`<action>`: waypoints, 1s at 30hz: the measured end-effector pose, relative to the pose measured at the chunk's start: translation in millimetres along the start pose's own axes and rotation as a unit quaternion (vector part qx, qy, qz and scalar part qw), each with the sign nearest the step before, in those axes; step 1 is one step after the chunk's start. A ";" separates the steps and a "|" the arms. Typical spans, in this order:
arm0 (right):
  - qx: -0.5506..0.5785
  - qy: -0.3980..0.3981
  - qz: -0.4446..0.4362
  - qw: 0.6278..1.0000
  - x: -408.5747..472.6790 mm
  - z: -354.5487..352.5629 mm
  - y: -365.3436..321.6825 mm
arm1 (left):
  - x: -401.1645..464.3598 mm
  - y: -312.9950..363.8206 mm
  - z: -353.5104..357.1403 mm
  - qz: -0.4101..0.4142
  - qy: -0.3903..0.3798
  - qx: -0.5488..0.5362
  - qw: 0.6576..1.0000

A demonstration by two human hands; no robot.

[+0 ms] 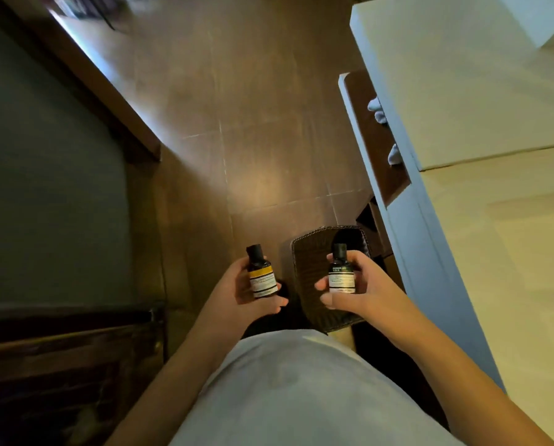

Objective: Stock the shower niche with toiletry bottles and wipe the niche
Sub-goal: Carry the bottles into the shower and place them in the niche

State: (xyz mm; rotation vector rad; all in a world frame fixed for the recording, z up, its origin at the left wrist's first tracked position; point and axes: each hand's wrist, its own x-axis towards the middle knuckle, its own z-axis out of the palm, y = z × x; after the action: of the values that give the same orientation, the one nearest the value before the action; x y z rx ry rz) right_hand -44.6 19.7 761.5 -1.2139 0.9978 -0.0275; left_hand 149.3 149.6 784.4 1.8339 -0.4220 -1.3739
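A dark wall (44,188) filled the left side, with a dark wooden ledge (60,365) below it. Beside them a brown tiled floor (237,123) ran up the middle. Over the floor, the left hand (240,291) grasped a small dark bottle with a yellow band (261,275), fingers curled round its label, cap pointing away from the person. Just right of it, behind both hands, a woven basket (314,262) stood on the floor. The right hand (356,288) grasped a second dark bottle with a green-and-white label (341,272), thumb and fingers wrapped round its lower half. Both bottles were held upright, near each other but apart. A pale countertop (462,91) lined the right edge, a white cloth (378,111) lying on the shelf beneath it.
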 end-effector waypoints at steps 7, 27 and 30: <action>0.046 -0.152 -0.023 0.987 -36.8 1.0 -10.3 | -91.3 -27.2 34.6 0.018 0.049 -0.083 0.995; -0.128 -0.425 -0.091 0.892 -75.7 245.3 -56.6 | -261.8 -128.2 -92.0 0.044 0.280 -0.135 0.949; -0.155 -0.437 -0.095 0.881 -86.1 301.7 -58.3 | -277.6 -164.6 -127.2 0.056 0.336 -0.187 0.921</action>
State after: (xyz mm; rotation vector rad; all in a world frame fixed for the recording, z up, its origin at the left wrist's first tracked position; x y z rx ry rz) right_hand 127.3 269.7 860.5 -1.4054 0.0806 0.5066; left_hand 135.7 489.0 854.7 1.7844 0.0949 -0.6186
